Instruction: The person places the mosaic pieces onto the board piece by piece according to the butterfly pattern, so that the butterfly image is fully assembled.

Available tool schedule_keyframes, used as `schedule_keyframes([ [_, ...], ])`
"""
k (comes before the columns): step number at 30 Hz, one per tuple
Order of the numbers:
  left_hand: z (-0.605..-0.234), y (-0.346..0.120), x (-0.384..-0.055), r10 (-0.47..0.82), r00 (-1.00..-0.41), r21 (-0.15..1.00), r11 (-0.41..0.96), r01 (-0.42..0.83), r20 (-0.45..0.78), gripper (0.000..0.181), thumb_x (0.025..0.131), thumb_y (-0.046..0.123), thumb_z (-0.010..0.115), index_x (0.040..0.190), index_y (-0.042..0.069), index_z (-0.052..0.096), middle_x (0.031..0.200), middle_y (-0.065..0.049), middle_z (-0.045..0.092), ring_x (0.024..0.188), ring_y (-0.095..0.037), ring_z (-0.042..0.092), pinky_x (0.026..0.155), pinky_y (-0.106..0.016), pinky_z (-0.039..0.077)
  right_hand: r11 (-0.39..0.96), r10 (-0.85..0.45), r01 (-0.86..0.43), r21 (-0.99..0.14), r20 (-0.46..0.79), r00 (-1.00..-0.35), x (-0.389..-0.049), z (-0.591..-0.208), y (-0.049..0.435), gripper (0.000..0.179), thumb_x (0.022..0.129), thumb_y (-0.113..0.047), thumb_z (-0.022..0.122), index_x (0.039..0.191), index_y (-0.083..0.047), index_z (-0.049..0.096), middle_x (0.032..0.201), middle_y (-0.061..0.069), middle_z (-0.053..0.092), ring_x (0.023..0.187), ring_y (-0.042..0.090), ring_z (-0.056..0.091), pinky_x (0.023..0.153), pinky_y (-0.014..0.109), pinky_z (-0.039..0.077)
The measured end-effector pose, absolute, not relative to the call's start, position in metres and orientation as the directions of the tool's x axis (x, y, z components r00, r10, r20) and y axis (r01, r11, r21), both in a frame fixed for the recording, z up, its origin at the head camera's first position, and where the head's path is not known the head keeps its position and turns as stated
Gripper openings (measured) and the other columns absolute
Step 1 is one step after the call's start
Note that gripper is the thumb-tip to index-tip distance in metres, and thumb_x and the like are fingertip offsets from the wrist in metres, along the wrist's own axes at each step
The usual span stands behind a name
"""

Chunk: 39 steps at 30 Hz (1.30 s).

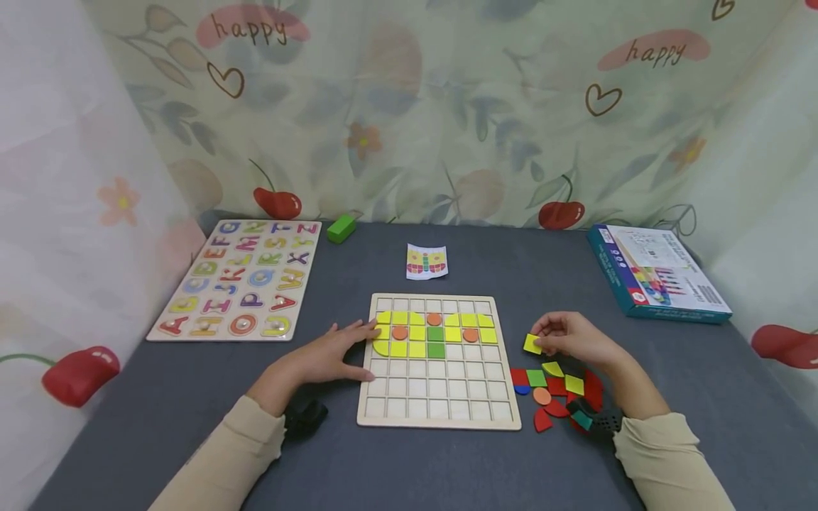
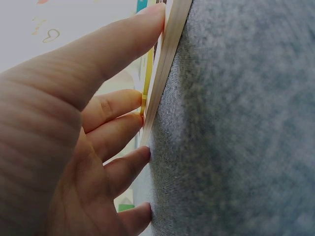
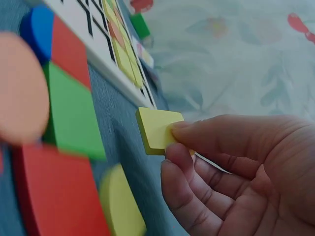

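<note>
Between thumb and fingertips, my right hand [image 1: 578,339] pinches a yellow square tile [image 3: 156,130], held up just right of the wooden grid board [image 1: 418,388]. My left hand [image 1: 324,356] lies spread at the board's left edge, thumb and fingertips touching it, fingers extended. Yellow tiles, several orange discs and two green squares [image 1: 436,350] fill part of the board's upper rows; the lower rows show bare cells. Below the right hand lie loose pieces, among them a green square [image 3: 74,110], an orange disc [image 1: 541,396], a yellow curved piece [image 1: 552,369] and several red ones.
Behind the board lies a small card [image 1: 426,262] with a butterfly pattern. An alphabet puzzle board [image 1: 220,287] is at the left, a green block [image 1: 341,228] beside its far corner. A flat teal box [image 1: 671,312] lies at the back right, before a patterned curtain.
</note>
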<state>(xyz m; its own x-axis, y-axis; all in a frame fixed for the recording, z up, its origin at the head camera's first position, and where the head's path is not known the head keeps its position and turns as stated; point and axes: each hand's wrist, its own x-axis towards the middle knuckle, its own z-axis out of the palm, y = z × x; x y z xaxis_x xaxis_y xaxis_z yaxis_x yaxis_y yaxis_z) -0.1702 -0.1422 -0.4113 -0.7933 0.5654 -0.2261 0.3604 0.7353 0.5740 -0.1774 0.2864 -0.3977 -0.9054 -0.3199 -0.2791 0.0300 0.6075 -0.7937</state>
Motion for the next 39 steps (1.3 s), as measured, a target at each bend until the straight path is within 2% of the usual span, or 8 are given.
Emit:
schedule_keyframes([
  [8,-0.411,-0.142,-0.17,0.566,-0.793,0.576,0.734,0.36,-0.225,0.08,0.077,0.045,0.072,0.143,0.016,0.038,0.156,-0.001,0.022,0.146,-0.025,0.011,0.116,-0.055,0.0,0.564,-0.355,0.028,-0.825,-0.273,-0.894,-0.185,-0.395,0.252,0.027,0.088,-0.015,0.064,0.105,0.004,0.059,0.089,0.01,0.061,0.078,0.019,0.058,0.072,0.024,0.054],
  [16,-0.411,-0.142,-0.171,0.57,-0.792,0.581,0.728,0.363,-0.219,0.08,0.077,0.045,0.072,0.143,0.015,0.038,0.156,-0.001,0.021,0.146,-0.025,0.01,0.116,-0.055,0.0,0.521,-0.41,0.021,-0.853,-0.272,-0.87,-0.193,-0.397,0.223,0.025,0.088,-0.011,0.062,0.105,0.007,0.058,0.086,0.007,0.06,0.073,0.016,0.058,0.07,0.025,0.054],
  [27,-0.411,-0.142,-0.169,0.564,-0.796,0.582,0.731,0.357,-0.221,0.079,0.077,0.044,0.072,0.143,0.015,0.039,0.155,-0.001,0.022,0.146,-0.025,0.011,0.116,-0.055,0.0,0.494,-0.456,0.017,-0.869,-0.276,-0.846,-0.197,-0.407,0.184,0.019,0.085,-0.009,0.065,0.098,0.005,0.062,0.08,0.005,0.06,0.067,0.014,0.058,0.065,0.024,0.053],
  [35,-0.41,-0.142,-0.169,0.563,-0.796,0.575,0.735,0.36,-0.222,0.079,0.077,0.044,0.072,0.143,0.016,0.039,0.155,0.0,0.022,0.146,-0.025,0.011,0.116,-0.054,0.0,0.569,-0.485,-0.153,-0.808,-0.179,-0.856,-0.194,-0.41,0.173,0.013,0.082,-0.011,0.071,0.089,0.0,0.069,0.077,0.005,0.065,0.063,0.014,0.058,0.062,0.025,0.052],
  [39,-0.411,-0.142,-0.169,0.564,-0.795,0.574,0.735,0.361,-0.222,0.079,0.077,0.044,0.072,0.143,0.016,0.038,0.155,-0.001,0.022,0.146,-0.026,0.012,0.116,-0.055,0.001,0.609,-0.461,-0.189,-0.771,-0.15,-0.875,-0.193,-0.412,0.17,0.01,0.079,-0.011,0.073,0.086,-0.004,0.071,0.078,0.004,0.066,0.063,0.014,0.057,0.061,0.024,0.05],
])
